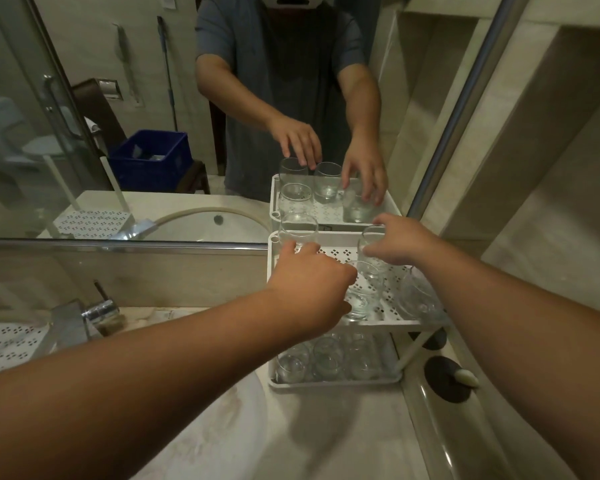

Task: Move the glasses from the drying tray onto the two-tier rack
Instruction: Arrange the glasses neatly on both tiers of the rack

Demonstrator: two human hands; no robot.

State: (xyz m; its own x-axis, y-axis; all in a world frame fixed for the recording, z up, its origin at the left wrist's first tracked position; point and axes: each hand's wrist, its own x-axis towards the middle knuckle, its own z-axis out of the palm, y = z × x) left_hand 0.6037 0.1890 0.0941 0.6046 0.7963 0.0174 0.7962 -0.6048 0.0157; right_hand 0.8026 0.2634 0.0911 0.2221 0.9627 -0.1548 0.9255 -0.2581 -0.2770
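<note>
Hands set clear glass tumblers on the white perforated two-tier rack: left hand grips one tumbler at the back, right hand another. Placing step, it seems; releasing comes next, gently, beside the glass between them.

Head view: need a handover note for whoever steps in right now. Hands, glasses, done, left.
Left hand: fingers round a glass at the back left of the rack's top tier.
Right hand: gripping a glass at the back right.
Two more glasses sit on the top tier; the lower tier holds several.
Done: lower tier looks loaded.
Left: set both held glasses down, release. The drying tray is not clearly in view, so check it.
</note>
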